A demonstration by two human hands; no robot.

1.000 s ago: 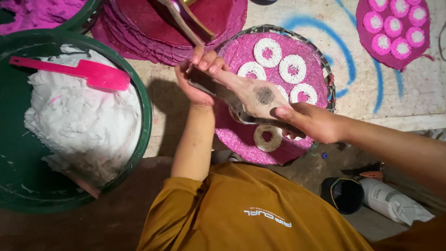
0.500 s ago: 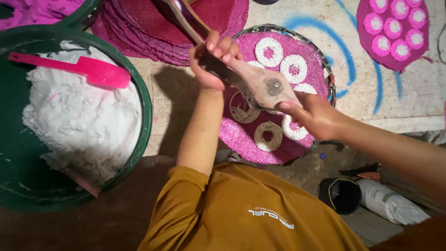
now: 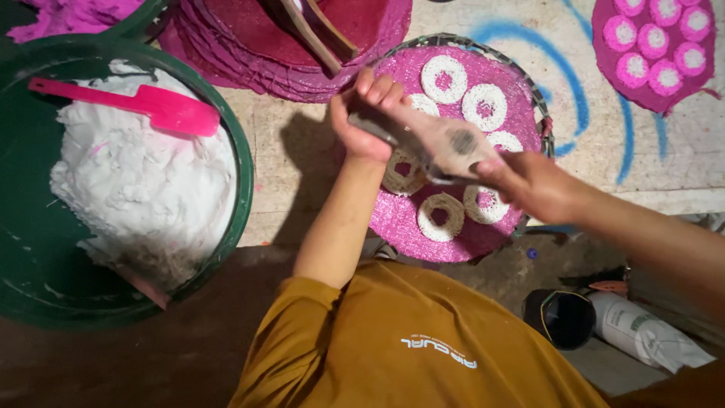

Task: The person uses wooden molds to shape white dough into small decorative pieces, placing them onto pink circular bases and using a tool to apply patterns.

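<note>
Both my hands hold a worn wooden press [image 3: 445,143] just above a round pink woven tray [image 3: 393,227]. My left hand [image 3: 366,113] grips its far end. My right hand [image 3: 529,185] closes on the near end. Several white ring-shaped noodle coils [image 3: 442,215] lie on the tray, and one of them sits partly hidden under the press.
A green tub [image 3: 242,174] at left holds white dough [image 3: 136,181] and a pink scoop [image 3: 151,106]. A stack of dark red mats [image 3: 249,45] with a wooden tool [image 3: 317,34] lies beyond. Another pink mat with coils [image 3: 653,45] sits top right. A black cup [image 3: 563,317] and white bag [image 3: 649,332] lie lower right.
Both hands carried the press a little toward the tray's far side, then held it there. More coils show on the tray's near part.
</note>
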